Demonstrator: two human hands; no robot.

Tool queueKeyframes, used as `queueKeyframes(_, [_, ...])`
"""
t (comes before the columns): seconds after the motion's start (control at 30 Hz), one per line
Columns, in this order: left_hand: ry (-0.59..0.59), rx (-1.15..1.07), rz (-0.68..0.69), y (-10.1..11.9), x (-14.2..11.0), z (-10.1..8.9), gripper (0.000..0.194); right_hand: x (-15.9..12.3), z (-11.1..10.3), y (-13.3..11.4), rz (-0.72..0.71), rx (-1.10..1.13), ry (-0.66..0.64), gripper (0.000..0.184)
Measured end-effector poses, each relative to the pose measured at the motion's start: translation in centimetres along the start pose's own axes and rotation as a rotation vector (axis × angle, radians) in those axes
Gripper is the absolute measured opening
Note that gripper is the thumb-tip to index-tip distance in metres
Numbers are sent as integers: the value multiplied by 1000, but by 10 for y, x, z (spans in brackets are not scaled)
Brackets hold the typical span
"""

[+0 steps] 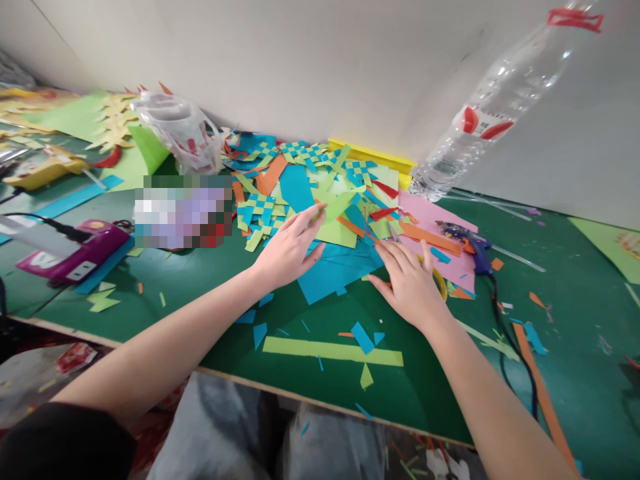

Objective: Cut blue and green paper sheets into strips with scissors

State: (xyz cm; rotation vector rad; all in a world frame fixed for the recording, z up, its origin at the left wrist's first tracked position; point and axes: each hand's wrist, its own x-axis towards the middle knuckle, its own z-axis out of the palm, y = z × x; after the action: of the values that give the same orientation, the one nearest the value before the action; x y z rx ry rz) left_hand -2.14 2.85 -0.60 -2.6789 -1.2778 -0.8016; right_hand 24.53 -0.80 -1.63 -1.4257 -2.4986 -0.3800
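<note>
My left hand [293,245] is open, its fingers stretched and thumb apart, with the fingertips at a light green paper piece [343,205] on the heap. Whether they pinch its edge is hard to see. My right hand [407,283] is also open, palm down and fingers spread, at the right edge of a blue paper sheet [333,267]. A yellow ring-shaped thing [441,285] shows partly behind that hand. Beyond both hands lie woven blue-and-green paper strips [263,208] and an orange paper strip [433,239].
A pink sheet [463,267] and a blue glue gun [480,253] with its cable lie at right, near a tilted plastic bottle [480,127]. At left are a purple power strip [75,250], a yellow glue gun [47,167] and a bagged cup [183,133]. In front lies a green strip [333,351].
</note>
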Motion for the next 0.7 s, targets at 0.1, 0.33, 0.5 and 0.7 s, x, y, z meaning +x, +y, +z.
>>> queueKeyframes(0.1, [66,-24,-39,-2,0,1,58,0,-1,0,-4,9,-10,53])
queueKeyframes(0.33, [182,8,-59,-4,0,-2,64,-1,-1,-1,-16,9,-19,51])
queueKeyframes(0.5, [97,24,153,0,0,-6,63,1,-4,-2,-34,83,37,48])
queueKeyframes(0.7, [-127,-74,399,5,-1,-3,50,1,-3,-2,-51,136,170,39])
